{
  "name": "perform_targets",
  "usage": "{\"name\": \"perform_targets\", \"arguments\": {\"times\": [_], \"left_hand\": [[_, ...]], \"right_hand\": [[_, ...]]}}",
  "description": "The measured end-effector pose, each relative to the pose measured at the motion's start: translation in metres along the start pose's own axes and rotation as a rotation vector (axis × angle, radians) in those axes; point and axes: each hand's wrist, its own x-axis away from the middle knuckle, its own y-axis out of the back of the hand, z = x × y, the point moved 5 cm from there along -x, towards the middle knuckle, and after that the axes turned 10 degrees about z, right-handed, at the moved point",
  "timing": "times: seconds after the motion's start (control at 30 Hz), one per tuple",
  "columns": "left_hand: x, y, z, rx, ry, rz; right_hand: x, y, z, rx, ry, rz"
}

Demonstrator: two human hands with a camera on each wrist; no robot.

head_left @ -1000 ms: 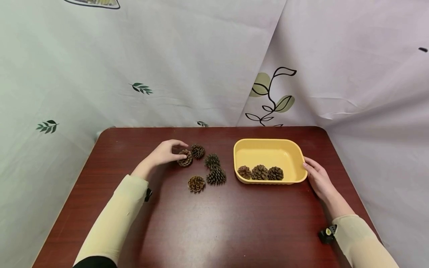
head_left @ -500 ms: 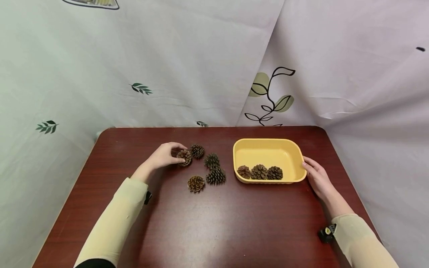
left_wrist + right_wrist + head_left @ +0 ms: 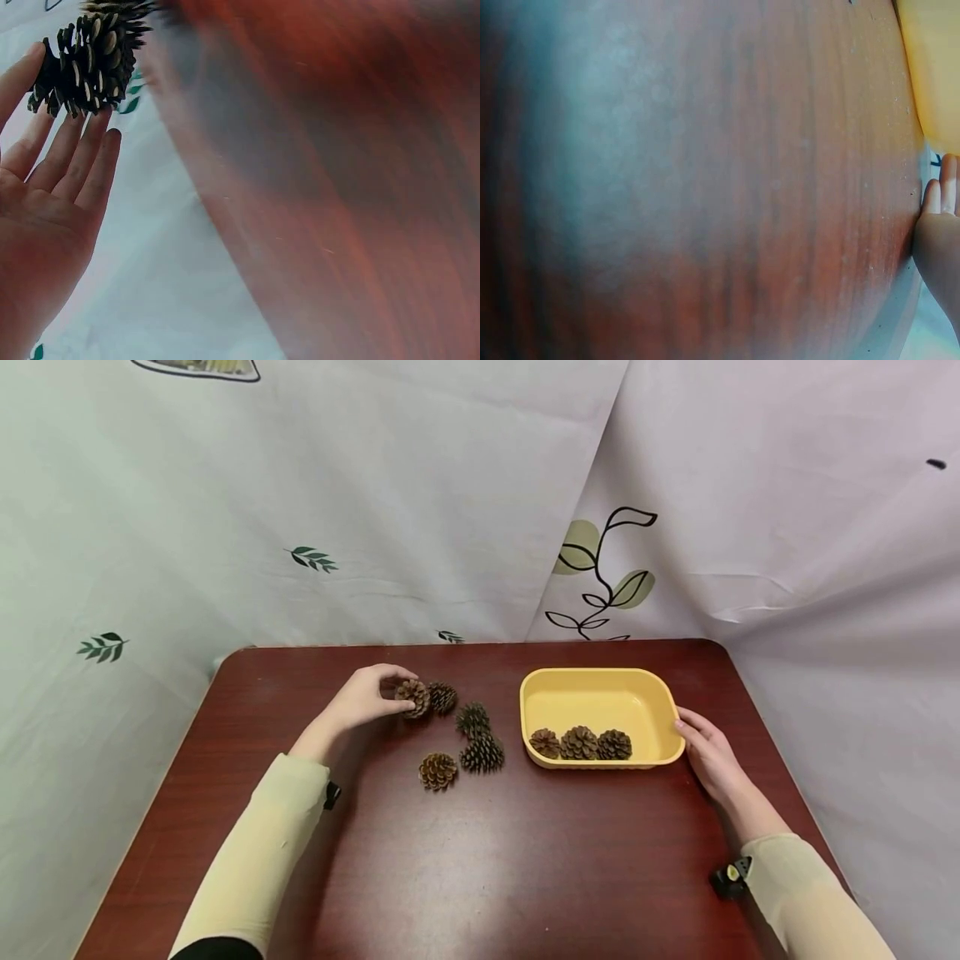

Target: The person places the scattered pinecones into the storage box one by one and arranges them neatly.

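Note:
My left hand (image 3: 365,697) pinches a brown pine cone (image 3: 412,698) between thumb and fingers, at the left of the group on the table. The left wrist view shows this pine cone (image 3: 84,66) up close at the fingertips, scales spread. Right beside it lies another pine cone (image 3: 442,697). Across the table, my right hand (image 3: 711,753) grips the right end of a yellow plastic basin (image 3: 597,673), thumb at the rim and fingers against the outer wall. Only part of this hand (image 3: 939,232) appears in the right wrist view, below the basin's yellow wall (image 3: 936,71).
Two dark pine cones (image 3: 482,753) touch each other between left hand and basin, with a lighter pine cone (image 3: 438,772) nearer the front. Three pine cones (image 3: 580,743) sit in a row along the basin's near side. A printed cloth (image 3: 420,510) hangs behind the reddish-brown table (image 3: 450,877).
My left hand has closed on the pine cone and moved it slightly up and away, nearer its neighbour. The right hand stays at the basin.

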Motion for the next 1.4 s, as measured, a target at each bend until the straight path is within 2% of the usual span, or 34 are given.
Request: {"name": "perform_targets", "arguments": {"times": [0.27,0.53,0.73,0.97,1.17,1.4], "left_hand": [[-0.011,0.009,-0.026,0.033,-0.058,-0.041],[-0.032,0.0,-0.057,0.045,-0.119,-0.033],[-0.051,-0.014,-0.083,0.017,-0.174,-0.019],[-0.075,-0.032,-0.118,-0.047,-0.255,-0.037],[-0.092,-0.051,-0.15,-0.058,-0.314,-0.022],[-0.111,-0.079,-0.183,-0.056,-0.322,0.016]], "right_hand": [[0.0,0.001,0.0,-0.005,0.006,-0.003],[-0.001,0.0,-0.001,-0.014,0.013,0.003],[0.0,0.0,-0.001,-0.004,-0.002,-0.004],[0.0,0.0,0.0,-0.01,0.003,0.0],[0.001,0.0,0.0,-0.008,0.009,0.005],[0.0,-0.001,0.001,-0.003,0.016,0.006]]}}
